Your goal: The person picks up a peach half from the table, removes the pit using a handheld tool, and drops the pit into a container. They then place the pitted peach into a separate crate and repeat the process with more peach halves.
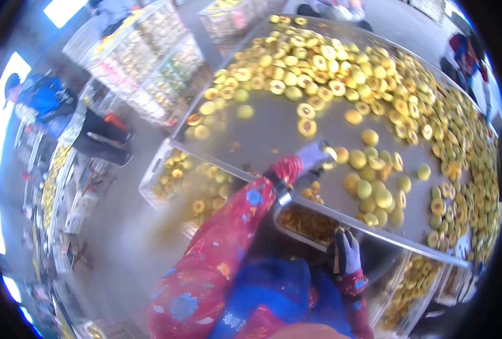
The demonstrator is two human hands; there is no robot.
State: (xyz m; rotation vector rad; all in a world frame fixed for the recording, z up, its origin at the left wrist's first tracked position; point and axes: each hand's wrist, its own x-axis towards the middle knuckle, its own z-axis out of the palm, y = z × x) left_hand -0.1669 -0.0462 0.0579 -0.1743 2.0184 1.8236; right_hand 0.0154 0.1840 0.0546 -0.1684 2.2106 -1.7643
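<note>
Over the near part of the metal table, my left hand, in a pale purple glove, has its fingers closed on a yellow fruit half. More halved fruits lie just right of it. Near the table's front edge, my right hand wears a purple and dark glove. It is beside a metal tray of brown bits. Its fingers are together, and what they hold, if anything, is too small to make out.
Halved fruits are heaped along the table's far and right sides. Crates of fruit stand below the front edge, at left and right. Stacked crates rise at upper left. A person in blue stands far left; others are behind the table.
</note>
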